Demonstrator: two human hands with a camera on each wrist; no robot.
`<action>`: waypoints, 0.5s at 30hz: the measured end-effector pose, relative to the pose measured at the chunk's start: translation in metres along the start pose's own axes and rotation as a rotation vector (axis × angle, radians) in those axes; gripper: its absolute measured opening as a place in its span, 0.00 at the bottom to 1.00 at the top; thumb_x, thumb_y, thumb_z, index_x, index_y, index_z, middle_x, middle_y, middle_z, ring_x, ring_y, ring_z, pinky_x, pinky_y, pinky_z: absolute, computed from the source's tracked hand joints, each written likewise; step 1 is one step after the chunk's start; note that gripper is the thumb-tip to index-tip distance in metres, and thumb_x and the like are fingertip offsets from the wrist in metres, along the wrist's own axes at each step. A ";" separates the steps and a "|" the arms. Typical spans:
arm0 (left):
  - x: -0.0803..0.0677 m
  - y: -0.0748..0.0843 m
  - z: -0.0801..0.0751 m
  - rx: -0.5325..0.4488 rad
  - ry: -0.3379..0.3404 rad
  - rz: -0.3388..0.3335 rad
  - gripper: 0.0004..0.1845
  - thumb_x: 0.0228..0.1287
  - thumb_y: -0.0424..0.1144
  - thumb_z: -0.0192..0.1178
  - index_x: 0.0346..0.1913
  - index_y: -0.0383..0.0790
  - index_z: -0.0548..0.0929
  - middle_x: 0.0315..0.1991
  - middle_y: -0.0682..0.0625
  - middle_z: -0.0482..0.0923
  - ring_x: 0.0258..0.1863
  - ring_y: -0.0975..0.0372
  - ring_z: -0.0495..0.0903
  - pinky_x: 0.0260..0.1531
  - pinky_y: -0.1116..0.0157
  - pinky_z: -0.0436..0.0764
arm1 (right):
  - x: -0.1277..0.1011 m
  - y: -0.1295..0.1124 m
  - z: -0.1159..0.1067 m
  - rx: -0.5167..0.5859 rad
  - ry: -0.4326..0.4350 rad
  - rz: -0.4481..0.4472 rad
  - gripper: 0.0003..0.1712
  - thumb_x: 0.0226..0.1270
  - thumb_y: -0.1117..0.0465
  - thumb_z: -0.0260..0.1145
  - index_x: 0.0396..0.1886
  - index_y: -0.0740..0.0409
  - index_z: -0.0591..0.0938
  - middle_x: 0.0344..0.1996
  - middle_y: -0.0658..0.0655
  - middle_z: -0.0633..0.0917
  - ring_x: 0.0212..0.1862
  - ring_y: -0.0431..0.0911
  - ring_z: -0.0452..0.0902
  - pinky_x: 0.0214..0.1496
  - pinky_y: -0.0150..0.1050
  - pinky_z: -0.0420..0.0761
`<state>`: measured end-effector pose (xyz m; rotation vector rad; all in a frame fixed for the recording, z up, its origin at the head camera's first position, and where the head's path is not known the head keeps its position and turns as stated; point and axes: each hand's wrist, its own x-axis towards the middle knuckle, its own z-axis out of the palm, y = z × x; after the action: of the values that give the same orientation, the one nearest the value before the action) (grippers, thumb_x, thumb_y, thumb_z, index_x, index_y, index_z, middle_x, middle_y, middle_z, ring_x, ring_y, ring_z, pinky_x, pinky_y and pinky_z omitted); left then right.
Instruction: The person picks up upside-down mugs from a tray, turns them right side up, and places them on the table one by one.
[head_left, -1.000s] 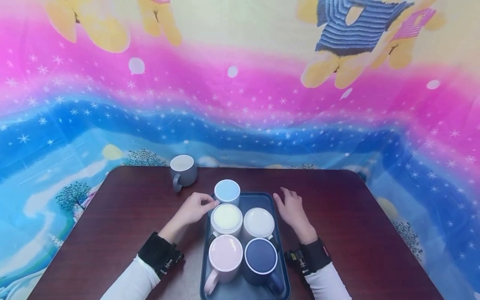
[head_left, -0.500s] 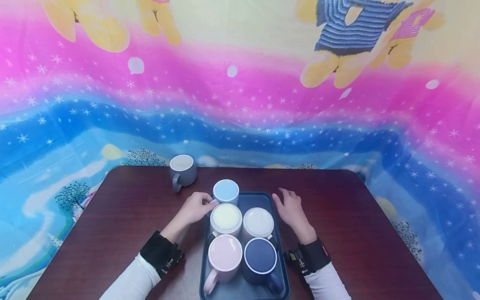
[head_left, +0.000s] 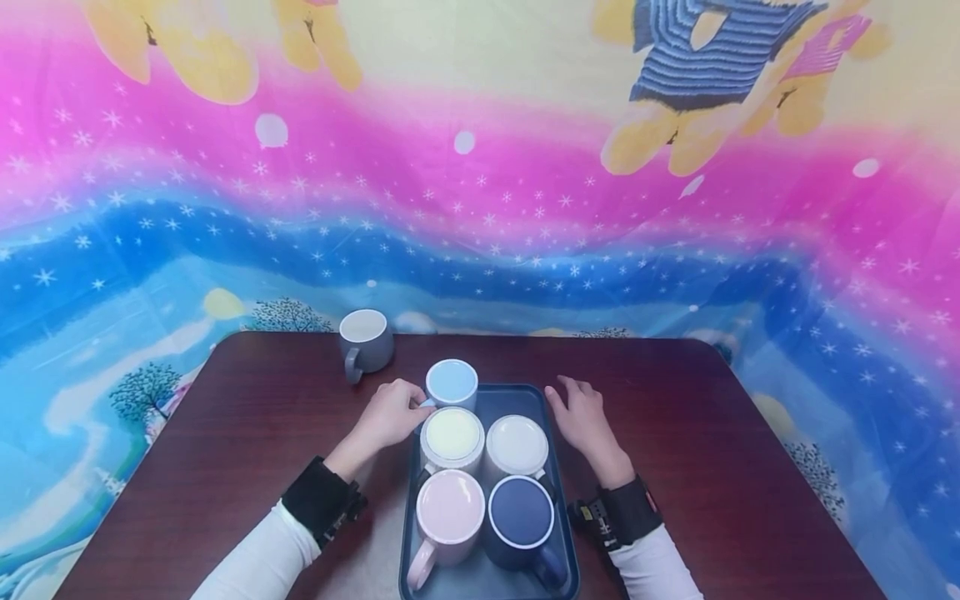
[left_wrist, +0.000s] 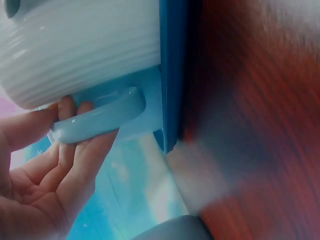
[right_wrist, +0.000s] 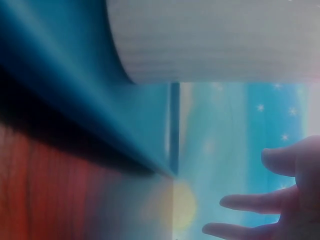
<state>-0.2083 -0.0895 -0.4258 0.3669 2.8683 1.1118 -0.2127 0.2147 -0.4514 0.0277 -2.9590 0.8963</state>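
Head view: left hand [head_left: 390, 414] pinches the light-blue mug [head_left: 452, 382] by its handle; right hand [head_left: 583, 419] rests open beside the tray [head_left: 551, 400]. Lifting could knock the touching cream mug [head_left: 452, 437].

A home-like tabletop setup: cartoon bedsheet backdrop [head_left: 480, 208], wooden table [head_left: 225, 433], tray [head_left: 525, 396] of mugs

The light blue mug [head_left: 452, 383] is standing upright at the far left corner of the blue tray [head_left: 558, 467]. Its inside is blue. Its blue handle [left_wrist: 97, 119] is pointing left, off the tray.
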 end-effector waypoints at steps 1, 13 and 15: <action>0.000 0.000 0.001 0.005 0.013 0.002 0.08 0.56 0.37 0.66 0.22 0.40 0.83 0.10 0.55 0.65 0.14 0.64 0.65 0.18 0.69 0.66 | 0.000 0.000 0.000 0.001 0.001 -0.001 0.31 0.75 0.48 0.48 0.66 0.66 0.66 0.63 0.74 0.66 0.67 0.70 0.54 0.67 0.64 0.57; -0.003 0.002 0.004 0.013 0.101 -0.067 0.05 0.57 0.37 0.66 0.27 0.41 0.86 0.14 0.54 0.74 0.18 0.62 0.70 0.20 0.68 0.69 | 0.001 -0.008 -0.006 0.033 -0.026 -0.004 0.32 0.75 0.47 0.48 0.68 0.64 0.65 0.65 0.73 0.65 0.68 0.70 0.55 0.65 0.63 0.61; -0.003 0.002 0.004 -0.008 0.109 -0.082 0.06 0.58 0.37 0.65 0.25 0.41 0.85 0.15 0.54 0.75 0.18 0.62 0.70 0.20 0.68 0.69 | 0.001 -0.009 -0.008 0.035 -0.026 -0.012 0.32 0.74 0.47 0.48 0.67 0.65 0.65 0.65 0.73 0.66 0.68 0.70 0.55 0.65 0.63 0.61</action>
<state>-0.2049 -0.0858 -0.4274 0.1927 2.9404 1.1639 -0.2129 0.2117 -0.4394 0.0586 -2.9634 0.9528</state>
